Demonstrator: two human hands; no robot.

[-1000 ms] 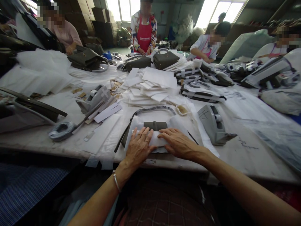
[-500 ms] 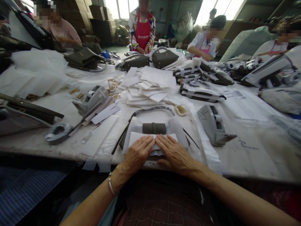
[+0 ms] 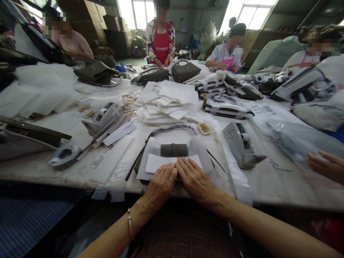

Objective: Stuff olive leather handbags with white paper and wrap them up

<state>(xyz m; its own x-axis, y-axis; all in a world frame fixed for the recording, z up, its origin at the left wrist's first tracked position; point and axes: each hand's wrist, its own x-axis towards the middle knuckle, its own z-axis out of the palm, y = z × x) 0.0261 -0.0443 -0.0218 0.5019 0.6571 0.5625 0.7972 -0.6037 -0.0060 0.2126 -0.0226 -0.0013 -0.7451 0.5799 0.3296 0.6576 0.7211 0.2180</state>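
Observation:
A dark olive handbag point(image 3: 174, 150) lies flat at the table's near edge, mostly covered by thin white wrapping. Its handle point(image 3: 174, 128), wrapped in clear film, arches away behind it. Across the bag's near part rests a folded white sheet point(image 3: 156, 163). My left hand point(image 3: 162, 179) lies flat on the sheet's near edge, fingers stretched and side by side. Beside it my right hand point(image 3: 192, 177) presses down flat too, fingertips pointing forward. The two hands touch or nearly touch at the index fingers. What is under my palms is hidden.
Tape dispensers stand left point(image 3: 102, 118) and right point(image 3: 239, 145) of the bag. A stack of white sheets point(image 3: 172, 100) and a small dish point(image 3: 205, 128) lie beyond it. At the right edge another person's hand point(image 3: 326, 165) reaches over plastic film. Several people work around the table.
Both my hands have slid slightly toward me, uncovering more of the folded white sheet. Another person's hand has come in at the right edge. The view has shifted a little.

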